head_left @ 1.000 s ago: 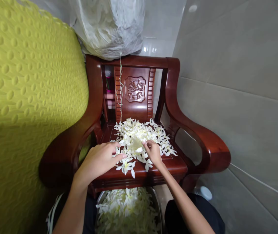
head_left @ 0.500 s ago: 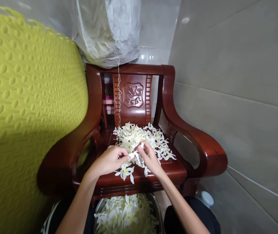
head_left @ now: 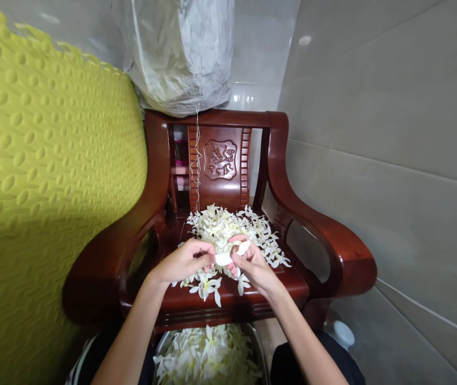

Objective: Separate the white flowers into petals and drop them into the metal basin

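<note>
Between my two hands, over the front of the wooden chair seat, is a white flower (head_left: 223, 259) with its petals spread. My left hand (head_left: 190, 261) pinches one petal between thumb and fingers. My right hand (head_left: 254, 264) grips the flower's other side, with a petal sticking up past the fingers and thumb. Behind and below the hands lies a loose pile of white flowers (head_left: 218, 222) with yellowish centres. A few single blooms (head_left: 206, 287) rest near the seat's front edge.
A metal basin (head_left: 262, 350) heaped with more white blossoms stands on the floor under the seat front, between my knees. Wide armrests (head_left: 334, 251) curve around both sides. A yellow bumpy mat (head_left: 60, 139) rises at left; a silvery bag (head_left: 184, 59) hangs over the backrest.
My right hand has turned and its fingers have opened out under the flower, with a petal now showing above the thumb. The left hand keeps its pinch. The view has shifted slightly.
</note>
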`<state>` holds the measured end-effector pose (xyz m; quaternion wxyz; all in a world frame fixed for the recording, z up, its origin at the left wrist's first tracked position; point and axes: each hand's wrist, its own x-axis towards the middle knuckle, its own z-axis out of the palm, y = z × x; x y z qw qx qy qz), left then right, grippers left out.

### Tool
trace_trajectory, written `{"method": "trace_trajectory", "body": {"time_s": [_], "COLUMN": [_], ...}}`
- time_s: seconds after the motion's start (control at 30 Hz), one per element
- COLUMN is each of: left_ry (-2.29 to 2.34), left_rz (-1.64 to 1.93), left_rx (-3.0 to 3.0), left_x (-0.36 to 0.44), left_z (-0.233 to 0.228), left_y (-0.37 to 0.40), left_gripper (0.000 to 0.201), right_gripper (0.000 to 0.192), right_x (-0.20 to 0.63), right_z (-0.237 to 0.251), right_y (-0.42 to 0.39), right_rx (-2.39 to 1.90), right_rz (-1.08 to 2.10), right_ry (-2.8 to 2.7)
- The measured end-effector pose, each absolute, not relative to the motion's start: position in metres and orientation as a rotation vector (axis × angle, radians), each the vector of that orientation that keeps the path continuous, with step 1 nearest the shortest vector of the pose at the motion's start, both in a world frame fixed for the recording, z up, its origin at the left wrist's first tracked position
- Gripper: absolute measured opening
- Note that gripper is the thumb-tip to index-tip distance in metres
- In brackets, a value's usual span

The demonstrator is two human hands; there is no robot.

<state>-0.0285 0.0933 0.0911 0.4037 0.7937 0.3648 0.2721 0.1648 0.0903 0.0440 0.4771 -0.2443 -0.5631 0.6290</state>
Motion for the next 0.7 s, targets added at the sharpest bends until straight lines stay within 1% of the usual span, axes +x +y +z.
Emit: {"method": "trace_trajectory", "body": {"time_s": [0.23, 0.5, 0.63, 0.7], "left_ry": [0.867, 0.888, 0.891, 0.941], "left_rz": [0.746, 0.788, 0.691, 0.73], "left_rx": [1.97, 1.898, 1.932, 1.926], "left_x": [-0.02, -0.015, -0.029, -0.033], "left_z": [0.097, 0.079, 0.078, 0.076], "left_y": [0.084, 0.096, 0.104, 0.107], "left_gripper": [0.028, 0.036, 0.025, 0.026], "right_gripper": [0.031, 0.024, 0.029, 0.032], "right_x": [0.166, 0.166, 0.173, 0.173], "right_z": [0.047, 0.038, 0.034, 0.032], "right_y": [0.087, 0.092, 0.096, 0.096], "right_rx": [-0.595, -0.68, -0.735, -0.748], "right_rz": [1.533, 1.498, 1.617, 1.669], "right_ry": [-1.315, -1.388, -1.56, -1.647]}}
